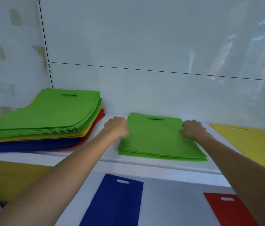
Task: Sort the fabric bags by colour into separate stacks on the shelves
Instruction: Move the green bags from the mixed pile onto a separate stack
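A small stack of green fabric bags [157, 139] lies in the middle of the upper white shelf [144, 165]. My left hand [117, 127] presses against the stack's left edge and my right hand [192, 129] against its right edge, fingers curled on the fabric. At the shelf's left sits a tall mixed pile [47, 118]: green bags on top, then yellow, red and blue below. A yellow bag [255, 144] lies flat at the right. On the lower shelf lie a blue bag [117, 201] and a red bag [226, 209].
A white back panel [144, 46] rises behind the shelf, with a slotted upright [45, 46] at the left. A yellow-brown surface [14, 180] shows under the shelf's left end. Bare shelf separates the mixed pile from the green stack.
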A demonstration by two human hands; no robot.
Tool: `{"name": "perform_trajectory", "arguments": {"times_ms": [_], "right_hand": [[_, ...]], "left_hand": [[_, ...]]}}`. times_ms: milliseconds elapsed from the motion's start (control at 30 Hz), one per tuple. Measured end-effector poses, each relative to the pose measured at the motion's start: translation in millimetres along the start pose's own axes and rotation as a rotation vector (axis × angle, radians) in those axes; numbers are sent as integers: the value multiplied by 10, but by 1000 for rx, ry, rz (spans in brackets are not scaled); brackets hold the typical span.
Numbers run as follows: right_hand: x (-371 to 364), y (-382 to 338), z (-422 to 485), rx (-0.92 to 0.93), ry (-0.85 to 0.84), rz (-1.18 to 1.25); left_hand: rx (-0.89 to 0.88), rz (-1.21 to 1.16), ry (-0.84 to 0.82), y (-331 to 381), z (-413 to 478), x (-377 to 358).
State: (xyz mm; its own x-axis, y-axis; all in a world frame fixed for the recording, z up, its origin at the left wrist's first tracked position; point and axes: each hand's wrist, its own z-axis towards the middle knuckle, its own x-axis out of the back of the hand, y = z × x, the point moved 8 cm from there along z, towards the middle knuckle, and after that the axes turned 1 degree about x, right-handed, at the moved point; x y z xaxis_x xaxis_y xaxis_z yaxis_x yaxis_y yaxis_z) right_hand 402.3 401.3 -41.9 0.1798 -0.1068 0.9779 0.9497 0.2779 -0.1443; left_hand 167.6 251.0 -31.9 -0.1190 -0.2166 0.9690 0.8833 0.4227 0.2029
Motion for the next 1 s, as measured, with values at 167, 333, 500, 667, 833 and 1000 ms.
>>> {"name": "perform_trajectory", "arguments": {"times_ms": [167,333,500,667,833,1000], "right_hand": [[413,-628,-30,150,211,108],[617,-1481,-77,257,235,249],[638,-2432,-167,333,210,314],[469,-3236,-222,394,119,303],[40,-3691,-283,350,-115,183],[-68,-3756,-208,259,-124,256]], "left_hand": [[-42,-143,168,-235,56,696],[32,-163,250,-914,46,1136],[156,-104,255,-1980,-14,1230],[322,-70,223,-3041,-104,1298],[448,-148,93,-3730,-94,1159],[399,-412,28,-3823,17,1018]]}}
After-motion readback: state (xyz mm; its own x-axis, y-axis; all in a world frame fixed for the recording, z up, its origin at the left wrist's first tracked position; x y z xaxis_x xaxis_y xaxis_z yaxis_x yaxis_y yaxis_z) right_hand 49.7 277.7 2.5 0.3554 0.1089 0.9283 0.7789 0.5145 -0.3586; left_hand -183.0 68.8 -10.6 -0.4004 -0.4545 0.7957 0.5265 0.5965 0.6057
